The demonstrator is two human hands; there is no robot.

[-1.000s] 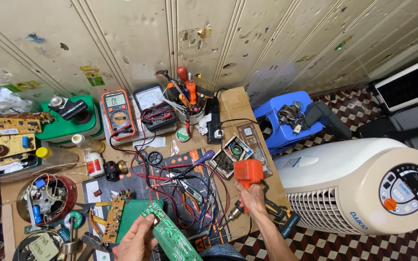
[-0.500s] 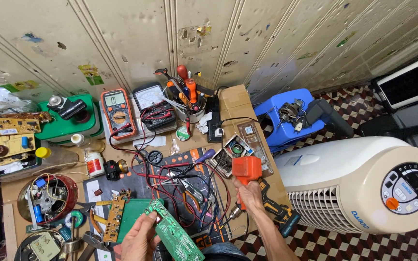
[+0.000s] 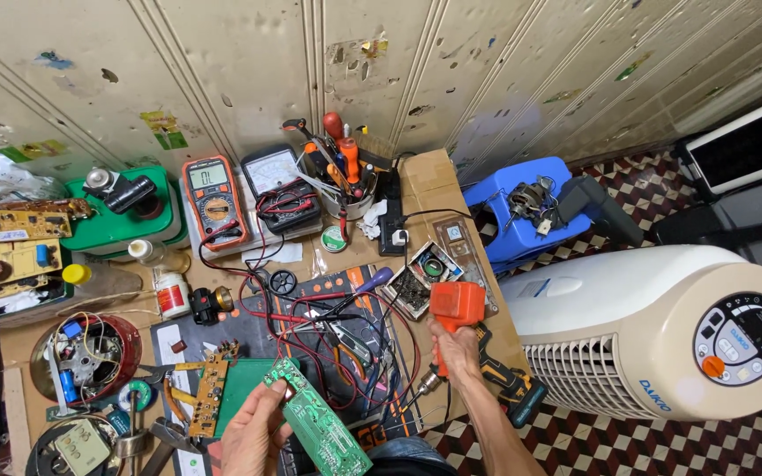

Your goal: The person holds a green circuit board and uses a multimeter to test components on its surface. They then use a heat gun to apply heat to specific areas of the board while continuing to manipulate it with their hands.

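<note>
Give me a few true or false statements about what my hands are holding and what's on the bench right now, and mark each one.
1. The left hand holds a green circuit board. True.
2. The right hand grips a blue tool. False: it grips an orange soldering gun.
3. An orange multimeter lies near the wall. True.
4. The white tower fan stands upright on the workbench. False: it lies on its side to the right of the bench.
5. The tool cup holds only pencils. False: screwdrivers with red and orange handles stick out.
</note>
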